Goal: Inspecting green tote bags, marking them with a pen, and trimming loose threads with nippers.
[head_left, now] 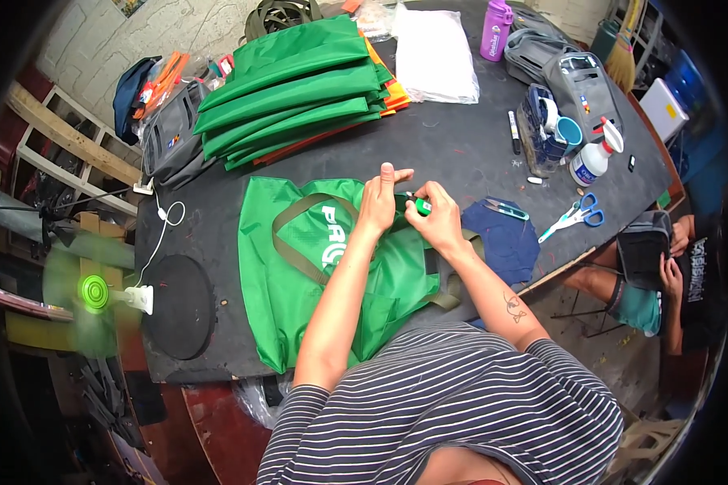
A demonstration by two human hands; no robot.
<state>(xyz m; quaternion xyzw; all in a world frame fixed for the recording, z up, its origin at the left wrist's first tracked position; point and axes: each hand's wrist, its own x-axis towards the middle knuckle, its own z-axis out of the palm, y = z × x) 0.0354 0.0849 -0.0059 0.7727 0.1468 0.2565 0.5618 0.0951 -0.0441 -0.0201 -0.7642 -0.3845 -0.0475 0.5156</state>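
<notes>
A large dark tabletop (453,145) fills the middle of the scene, its surface scuffed and marked. Beyond its far left corner rises a rough whitewashed wall (97,40). At the left stands a pale wooden frame (65,137) of slanted beams, and nearer on that side a small green fan (95,293) spins. To the right the floor (615,356) is bare grey concrete, speckled with scraps. Light is even and bright.
</notes>
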